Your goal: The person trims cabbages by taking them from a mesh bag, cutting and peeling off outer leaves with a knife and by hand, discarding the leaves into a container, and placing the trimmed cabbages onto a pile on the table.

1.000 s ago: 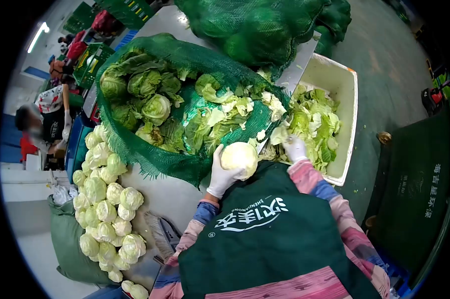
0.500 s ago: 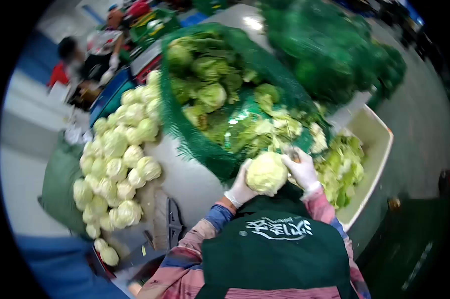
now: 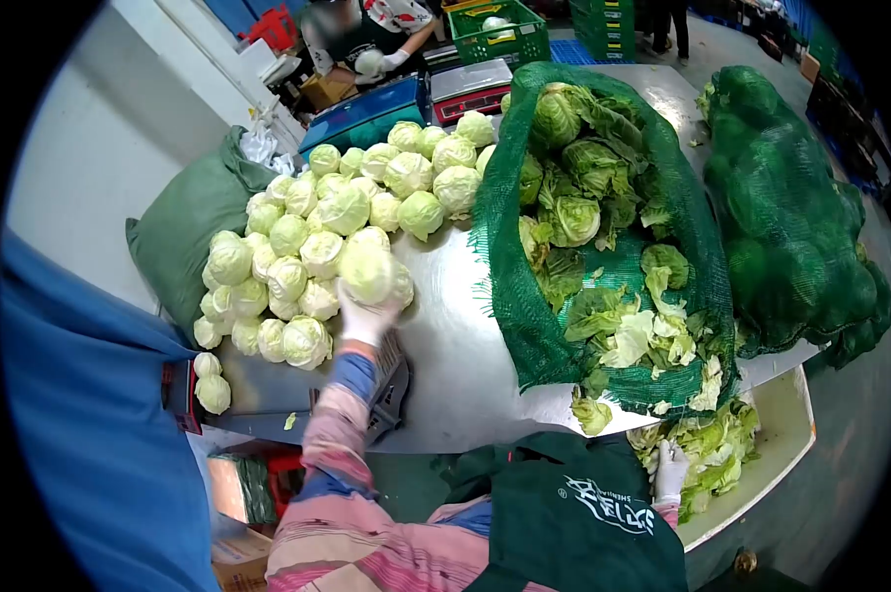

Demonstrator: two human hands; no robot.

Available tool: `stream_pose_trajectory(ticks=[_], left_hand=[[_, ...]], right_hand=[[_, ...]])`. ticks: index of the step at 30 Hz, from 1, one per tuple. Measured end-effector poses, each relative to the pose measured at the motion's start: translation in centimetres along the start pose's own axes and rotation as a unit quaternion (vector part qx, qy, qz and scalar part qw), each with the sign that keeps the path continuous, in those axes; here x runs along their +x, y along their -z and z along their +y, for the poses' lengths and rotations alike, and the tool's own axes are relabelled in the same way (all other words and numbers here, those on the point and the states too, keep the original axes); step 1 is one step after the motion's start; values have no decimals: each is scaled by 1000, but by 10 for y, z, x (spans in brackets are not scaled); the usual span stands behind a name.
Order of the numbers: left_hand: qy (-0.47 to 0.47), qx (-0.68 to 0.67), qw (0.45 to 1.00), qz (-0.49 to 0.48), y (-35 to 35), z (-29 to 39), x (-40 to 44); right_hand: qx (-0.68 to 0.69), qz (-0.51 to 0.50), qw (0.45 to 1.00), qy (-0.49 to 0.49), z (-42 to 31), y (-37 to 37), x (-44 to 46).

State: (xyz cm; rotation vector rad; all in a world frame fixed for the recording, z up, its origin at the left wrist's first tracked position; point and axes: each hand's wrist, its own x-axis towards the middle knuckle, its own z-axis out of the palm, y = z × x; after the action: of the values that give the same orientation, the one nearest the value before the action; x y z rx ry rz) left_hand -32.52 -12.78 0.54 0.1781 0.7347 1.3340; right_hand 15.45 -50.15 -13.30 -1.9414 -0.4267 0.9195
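Note:
My left hand (image 3: 368,318), in a white glove, is closed around a pale cabbage head (image 3: 367,273) at the near right edge of a big pile of trimmed cabbages (image 3: 289,235). Over at the lower right, my right hand (image 3: 671,472), also gloved, has its fingers curled beside loose leaves (image 3: 716,449) in a white foam box (image 3: 794,418). What it holds, if anything, is too small to make out. Between my hands an open green mesh sack (image 3: 512,286) lies on the metal table (image 3: 447,380), with leafy cabbages (image 3: 574,219) and torn leaves (image 3: 635,337) inside.
A full green mesh sack (image 3: 776,212) is at the right. Behind the pile are a blue tray (image 3: 366,116), a red scale (image 3: 470,96) and a green crate (image 3: 509,41). A person (image 3: 361,35) across the table holds a cabbage. A blue curtain (image 3: 80,414) hangs at left.
The view has swung left. My left hand has carried the cabbage from in front of my apron to the pile. My right hand has left the cabbage and moved down to the foam box.

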Motion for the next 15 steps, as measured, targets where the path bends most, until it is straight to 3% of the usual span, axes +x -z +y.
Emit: stream_pose_trajectory(ticks=[3, 4, 5, 8, 9, 11, 12, 15], left_hand=[[-137, 0, 982, 132, 35, 90, 58], [-101, -74, 981, 146, 21, 116, 56], [-158, -16, 974, 160, 36, 150, 74], [-317, 55, 944, 76, 44, 213, 96], [-342, 13, 938, 57, 41, 226, 99], [-437, 122, 888, 73, 43, 244, 118], [-316, -84, 937, 123, 20, 246, 108], [-196, 49, 978, -46, -16, 221, 128]], right_hand=[[-5, 12, 1000, -9, 1, -2, -2], [-15, 15, 1000, -7, -2, -5, -3], [0, 17, 1000, -10, -3, -9, -5], [8, 5, 1000, -22, -17, -19, -12], [-2, 5, 1000, -21, -22, -23, -14], [-8, -6, 1000, -16, -23, -26, -15], [-8, 1, 1000, -19, -26, -29, -15], [1, 12, 1000, 28, -30, -39, -16]])
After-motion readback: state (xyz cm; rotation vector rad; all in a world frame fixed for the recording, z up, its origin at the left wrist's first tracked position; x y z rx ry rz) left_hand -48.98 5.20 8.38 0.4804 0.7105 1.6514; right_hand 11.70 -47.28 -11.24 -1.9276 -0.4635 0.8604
